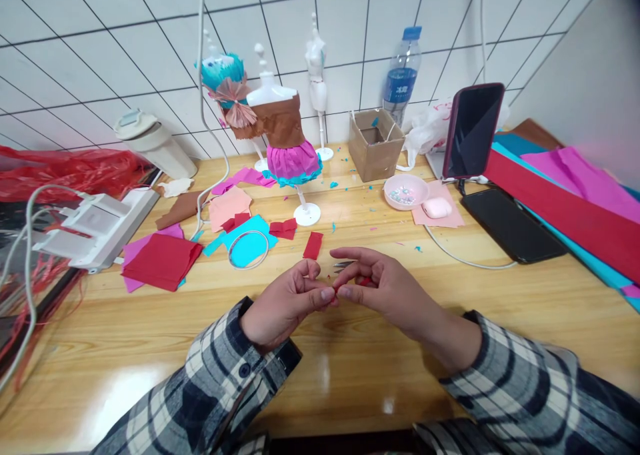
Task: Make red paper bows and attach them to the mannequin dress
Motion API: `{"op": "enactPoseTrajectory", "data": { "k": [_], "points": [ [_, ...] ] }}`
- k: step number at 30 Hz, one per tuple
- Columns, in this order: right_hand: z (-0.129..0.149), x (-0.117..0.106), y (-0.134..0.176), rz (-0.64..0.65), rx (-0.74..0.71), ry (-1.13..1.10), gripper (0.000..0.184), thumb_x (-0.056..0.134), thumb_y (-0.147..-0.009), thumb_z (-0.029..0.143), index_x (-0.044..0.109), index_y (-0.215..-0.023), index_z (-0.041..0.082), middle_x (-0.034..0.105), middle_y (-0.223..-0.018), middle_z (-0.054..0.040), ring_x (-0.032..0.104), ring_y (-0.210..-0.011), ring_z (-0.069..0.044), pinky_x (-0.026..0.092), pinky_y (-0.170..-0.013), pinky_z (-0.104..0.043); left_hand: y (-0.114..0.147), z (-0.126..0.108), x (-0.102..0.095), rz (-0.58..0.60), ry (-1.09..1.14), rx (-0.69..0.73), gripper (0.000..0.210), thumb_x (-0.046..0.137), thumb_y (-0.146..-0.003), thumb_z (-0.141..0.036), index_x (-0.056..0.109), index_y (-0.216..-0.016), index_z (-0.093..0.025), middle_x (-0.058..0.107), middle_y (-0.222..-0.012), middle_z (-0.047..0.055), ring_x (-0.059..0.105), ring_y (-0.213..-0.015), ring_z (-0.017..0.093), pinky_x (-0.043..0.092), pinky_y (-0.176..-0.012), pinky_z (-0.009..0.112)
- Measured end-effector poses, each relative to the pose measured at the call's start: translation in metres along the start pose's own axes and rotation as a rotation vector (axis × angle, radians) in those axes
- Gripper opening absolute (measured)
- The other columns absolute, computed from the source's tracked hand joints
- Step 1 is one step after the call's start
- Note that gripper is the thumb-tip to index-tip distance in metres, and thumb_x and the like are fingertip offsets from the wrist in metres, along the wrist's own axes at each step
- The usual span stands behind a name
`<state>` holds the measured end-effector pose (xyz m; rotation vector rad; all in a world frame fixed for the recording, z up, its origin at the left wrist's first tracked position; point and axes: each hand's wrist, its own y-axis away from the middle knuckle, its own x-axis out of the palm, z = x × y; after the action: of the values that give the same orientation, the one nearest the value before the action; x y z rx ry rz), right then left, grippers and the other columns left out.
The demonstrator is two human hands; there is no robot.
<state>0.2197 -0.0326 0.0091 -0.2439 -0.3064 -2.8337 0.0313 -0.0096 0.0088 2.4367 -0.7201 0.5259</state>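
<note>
Both hands pinch one tiny red paper bit (340, 287) between them, low over the middle of the wooden surface (500, 295). Left hand (283, 301) presses its thumb and first finger tight on one end. Right hand (387, 288) presses its thumb and fingers on the other end. So much of the bit is hidden by the fingertips that its shape is hard to tell.

Big sheets of red, pink and blue paper (570, 208) lie on the far right of the surface. A red plastic bag (65, 168) sits on the far left, next to a white power strip (95, 225). A stack of red paper squares (163, 260) lies left of the hands. A small doll stand (283, 135) wears a brown top and a pink skirt. Behind it stand a water bottle (401, 75) and a small brown box (375, 145). A phone (473, 129) leans upright at the right, and a dark tablet (513, 225) lies flat near it. A blue paper piece with a clear ring (249, 248) on it lies just past the hands. A pink dish (405, 191) sits beside a white earbud case (437, 207). A small red paper strip (313, 245) lies just above the hands.
</note>
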Motion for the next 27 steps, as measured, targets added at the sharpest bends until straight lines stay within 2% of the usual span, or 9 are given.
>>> {"op": "enactPoseTrajectory", "data": {
  "k": [3, 6, 9, 12, 16, 20, 24, 26, 27],
  "points": [
    [-0.002, -0.002, -0.001, -0.03, -0.004, 0.035, 0.046, 0.072, -0.074, 0.021, 0.059, -0.118, 0.022, 0.07, -0.082, 0.0005, 0.064, -0.074, -0.013, 0.047, -0.073, -0.03, 0.001, -0.002, 0.001, -0.035, -0.143, 0.03, 0.039, 0.079, -0.072, -0.025, 0.046, -0.093, -0.02, 0.069, -0.075, -0.002, 0.065, -0.072, 0.009, 0.044, -0.069, 0.02],
    [-0.002, -0.003, -0.002, -0.092, -0.042, 0.131, 0.045, 0.071, -0.074, 0.021, 0.059, -0.118, 0.022, 0.071, -0.082, -0.0002, 0.065, -0.075, -0.015, 0.048, -0.073, -0.032, 0.003, -0.006, 0.004, -0.12, -0.506, 0.192, 0.03, 0.069, -0.08, -0.035, 0.057, -0.103, -0.019, 0.069, -0.095, 0.005, 0.064, -0.089, 0.016, 0.047, -0.081, 0.029],
    [-0.002, -0.003, -0.001, -0.122, -0.076, 0.188, 0.048, 0.071, -0.074, 0.02, 0.058, -0.12, 0.022, 0.071, -0.081, -0.0007, 0.067, -0.08, -0.017, 0.048, -0.076, -0.034, 0.006, -0.011, 0.008, -0.157, -0.892, 0.386, 0.023, 0.067, -0.081, -0.034, 0.068, -0.098, -0.019, 0.066, -0.109, 0.008, 0.06, -0.103, 0.021, 0.044, -0.092, 0.034],
    [-0.003, -0.002, -0.001, -0.118, -0.075, 0.187, 0.048, 0.07, -0.074, 0.021, 0.058, -0.121, 0.023, 0.071, -0.081, -0.0007, 0.067, -0.082, -0.018, 0.049, -0.077, -0.034, 0.008, -0.012, 0.009, -0.193, -1.064, 0.484, 0.013, 0.069, -0.079, -0.029, 0.072, -0.088, -0.02, 0.067, -0.103, 0.007, 0.062, -0.101, 0.02, 0.045, -0.092, 0.033],
    [-0.002, -0.002, -0.001, -0.122, -0.062, 0.2, 0.049, 0.07, -0.074, 0.022, 0.058, -0.122, 0.022, 0.071, -0.082, -0.0012, 0.066, -0.079, -0.017, 0.049, -0.076, -0.035, 0.008, -0.012, 0.008, -0.235, -1.153, 0.523, 0.007, 0.067, -0.08, -0.025, 0.073, -0.08, -0.02, 0.069, -0.093, 0.005, 0.064, -0.091, 0.019, 0.048, -0.086, 0.032],
    [-0.002, -0.003, -0.001, -0.111, -0.042, 0.201, 0.05, 0.07, -0.074, 0.025, 0.057, -0.122, 0.021, 0.07, -0.081, -0.0016, 0.065, -0.077, -0.016, 0.048, -0.076, -0.034, 0.008, -0.012, 0.008, -0.25, -1.131, 0.483, 0.008, 0.067, -0.079, -0.025, 0.072, -0.077, -0.019, 0.069, -0.086, 0.004, 0.064, -0.084, 0.018, 0.049, -0.08, 0.031],
    [-0.004, -0.005, -0.002, -0.095, 0.003, 0.272, 0.069, 0.076, -0.069, 0.033, 0.048, -0.132, 0.024, 0.065, -0.096, -0.003, 0.056, -0.074, -0.013, 0.045, -0.07, -0.03, 0.007, -0.013, 0.008, -0.301, -1.063, 0.413, 0.009, 0.067, -0.078, -0.026, 0.07, -0.075, -0.018, 0.068, -0.082, 0.004, 0.063, -0.079, 0.017, 0.048, -0.076, 0.031],
    [-0.005, -0.007, -0.003, -0.086, 0.068, 0.207, 0.071, 0.07, -0.074, 0.042, 0.041, -0.137, 0.024, 0.063, -0.097, -0.0031, 0.051, -0.068, -0.011, 0.043, -0.065, -0.028, 0.004, -0.013, 0.006, -0.349, -1.025, 0.364, 0.011, 0.067, -0.077, -0.027, 0.069, -0.073, -0.017, 0.068, -0.081, 0.005, 0.062, -0.077, 0.018, 0.048, -0.074, 0.031],
    [-0.005, -0.008, -0.003, -0.084, 0.106, 0.131, 0.065, 0.062, -0.08, 0.044, 0.039, -0.137, 0.022, 0.062, -0.095, -0.003, 0.049, -0.065, -0.011, 0.042, -0.062, -0.028, 0.003, -0.013, 0.004, -0.364, -0.994, 0.338, 0.012, 0.067, -0.077, -0.028, 0.069, -0.073, -0.017, 0.067, -0.081, 0.005, 0.061, -0.076, 0.018, 0.047, -0.073, 0.031]
  ]
}}
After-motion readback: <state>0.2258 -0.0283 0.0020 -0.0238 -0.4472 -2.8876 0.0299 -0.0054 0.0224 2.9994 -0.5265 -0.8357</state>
